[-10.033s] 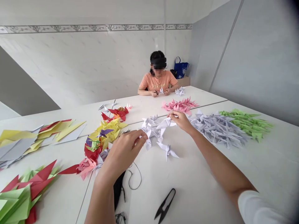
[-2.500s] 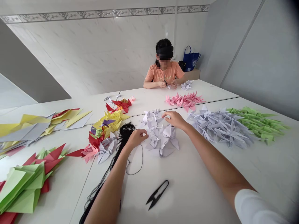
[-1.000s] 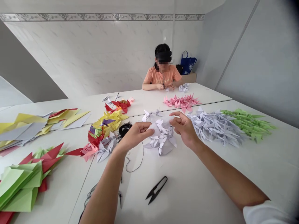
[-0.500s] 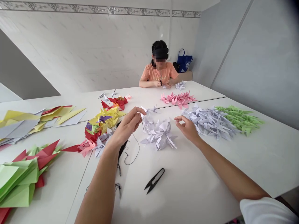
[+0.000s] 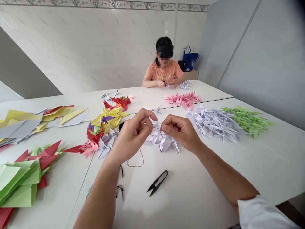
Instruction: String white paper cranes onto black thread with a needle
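Note:
Both of my hands are raised over a small bunch of white paper cranes (image 5: 164, 143), close to each other. A short piece of dark thread (image 5: 156, 128) spans the gap between my fingertips. My left hand (image 5: 134, 135) is closed, thumb and fingers pinching the thread's left end. Facing it, my right hand (image 5: 182, 132) pinches the other end between thumb and forefinger. A loop of thread (image 5: 135, 166) trails on the table below my left hand. Nearer to me lie black thread snips (image 5: 157, 183), their blades pointing toward the lower left.
Colourful paper cranes (image 5: 111, 117) run along the left of my hands. Folded green paper (image 5: 21, 181) lies at near left. White cranes (image 5: 214, 124), green cranes (image 5: 247, 121) and pink cranes (image 5: 183, 99) are piled to the right and beyond. Across the table (image 5: 197, 190) sits a person (image 5: 164, 71).
My right hand has moved left to meet my left hand above the white cranes, and its fingers now pinch the thread. My left hand has shifted slightly right.

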`<state>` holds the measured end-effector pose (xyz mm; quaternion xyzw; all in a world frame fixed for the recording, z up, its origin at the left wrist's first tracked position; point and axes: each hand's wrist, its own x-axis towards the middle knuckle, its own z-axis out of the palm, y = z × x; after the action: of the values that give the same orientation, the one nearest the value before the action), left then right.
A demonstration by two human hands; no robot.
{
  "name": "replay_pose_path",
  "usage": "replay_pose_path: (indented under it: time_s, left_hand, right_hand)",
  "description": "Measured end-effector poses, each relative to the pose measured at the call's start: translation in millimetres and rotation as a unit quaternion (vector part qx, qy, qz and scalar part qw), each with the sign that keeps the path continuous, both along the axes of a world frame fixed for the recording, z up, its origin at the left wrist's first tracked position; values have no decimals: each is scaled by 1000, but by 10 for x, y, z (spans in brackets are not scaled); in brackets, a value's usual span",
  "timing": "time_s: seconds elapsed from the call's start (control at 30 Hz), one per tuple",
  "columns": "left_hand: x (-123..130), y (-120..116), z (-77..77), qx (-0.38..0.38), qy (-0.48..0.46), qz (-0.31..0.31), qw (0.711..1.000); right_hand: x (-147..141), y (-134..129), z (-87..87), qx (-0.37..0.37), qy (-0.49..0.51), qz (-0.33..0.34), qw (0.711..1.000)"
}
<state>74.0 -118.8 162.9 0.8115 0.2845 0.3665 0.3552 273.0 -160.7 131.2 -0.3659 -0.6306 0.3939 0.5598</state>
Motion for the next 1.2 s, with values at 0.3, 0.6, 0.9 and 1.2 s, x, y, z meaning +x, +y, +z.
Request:
replay_pose_path:
  time_s: [0.3, 0.6, 0.9, 1.2]
  left_hand:
    - [40, 6, -13, -9, -1, 6, 1000]
    - [-58, 117, -1, 13, 117, 77, 990]
    - [-580, 393, 63, 44, 151, 233, 960]
    - [-744, 371, 184, -28, 61, 231, 971]
  right_hand:
    - [56, 27, -31, -37, -30, 39, 998]
    - [338, 76, 119, 2, 161, -39, 986]
    - [967, 78, 442, 81, 428, -264, 861]
    - [1291, 77, 431, 101, 430, -318, 839]
